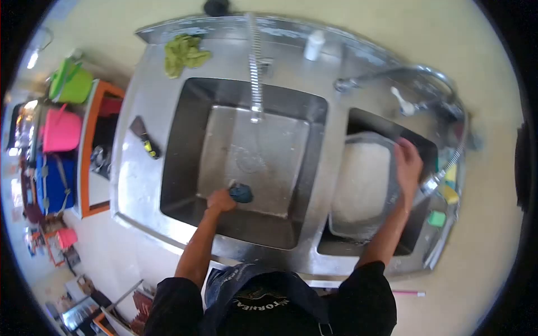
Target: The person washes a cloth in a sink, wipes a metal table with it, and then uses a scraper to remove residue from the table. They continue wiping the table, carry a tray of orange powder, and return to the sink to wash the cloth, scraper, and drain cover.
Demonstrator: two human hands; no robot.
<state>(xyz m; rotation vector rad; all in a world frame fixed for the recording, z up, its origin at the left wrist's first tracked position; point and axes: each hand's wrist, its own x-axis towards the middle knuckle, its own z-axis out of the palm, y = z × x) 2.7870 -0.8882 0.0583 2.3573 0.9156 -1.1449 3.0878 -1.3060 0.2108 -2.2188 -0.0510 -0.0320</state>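
Observation:
My left hand is closed low in the large sink basin. A small dark blue scrubber sticks out of its fingers; its exact make is hard to see. In the smaller right basin stands a grey see-through tub whose inside looks whitish, perhaps cloudy liquid. My right hand has its fingers bent over the tub's right rim, gripping it. Water runs from a coiled spout into the large basin.
A green cloth and a scraper lie on the steel counter. A white bottle stands at the back. A hose tap arches over the right basin, near a green sponge. Buckets stand at left.

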